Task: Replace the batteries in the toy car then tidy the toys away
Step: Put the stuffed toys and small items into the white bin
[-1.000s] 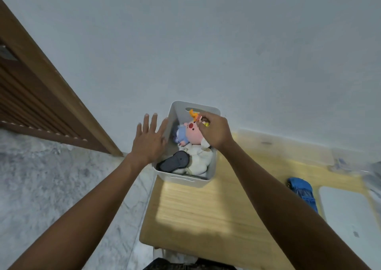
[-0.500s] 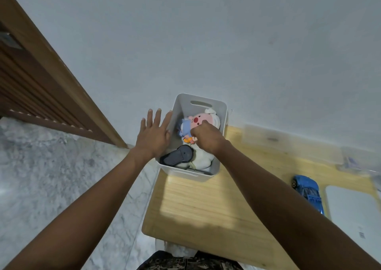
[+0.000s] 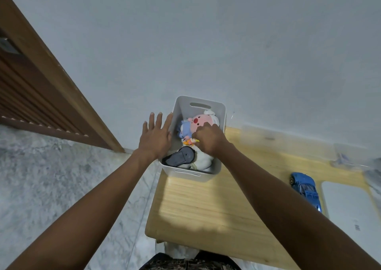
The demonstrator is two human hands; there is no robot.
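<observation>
Head view looks down on a pale wooden surface (image 3: 206, 207) whose left edge drops to marble floor (image 3: 51, 177); a white bin (image 3: 221, 113) sits at the far left corner of the surface, against the wall. Bare wood lies open between the bin and the near edge. 1 blue toy car (image 3: 306, 189) rests toward the right side of the surface, well apart from the bin, just beside 1 white mat (image 3: 350, 212). Inside the bin are 1 pink plush (image 3: 199, 121), 1 small blue plush (image 3: 184, 128), 1 white plush (image 3: 203, 160) and 1 dark grey controller (image 3: 180, 156) at the near left corner. The left hand (image 3: 155, 137) lies flat with fingers (image 3: 151, 121) straight and spread, pressed against the outside of the bin's left wall. The right hand (image 3: 208, 138) reaches into the bin, its fingers curled and pinching 1 small orange and yellow toy (image 3: 190, 141) just below the pink plush. Compared with 1 second ago, the right hand and the small toy have dropped from the bin's far rim to deep among the plushes, and the pink plush face is now uncovered; the left hand has stayed on the wall.
</observation>
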